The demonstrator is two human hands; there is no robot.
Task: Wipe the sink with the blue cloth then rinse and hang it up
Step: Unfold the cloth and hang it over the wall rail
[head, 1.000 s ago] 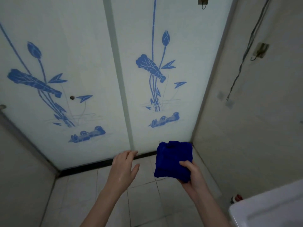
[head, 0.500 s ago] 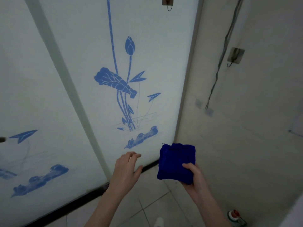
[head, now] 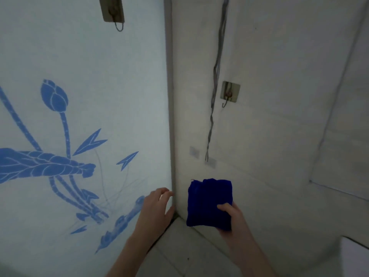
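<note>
My right hand grips the folded dark blue cloth by its lower right corner and holds it up in front of the beige wall. My left hand is empty, fingers apart and slightly curled, just left of the cloth near the corner where the glass door meets the wall. A metal wall hook on a square plate sits on the wall well above the cloth. A second hook is fixed high on the glass door. The sink is mostly out of view.
A frosted glass door with blue lotus drawings fills the left side. A thin dark cord hangs down the wall beside the wall hook. Pale floor tiles lie below. A white edge shows at the bottom right.
The view has turned right and upward, so the corner and the wall hook are now central. Both hands kept their pose, the cloth still held in my right hand.
</note>
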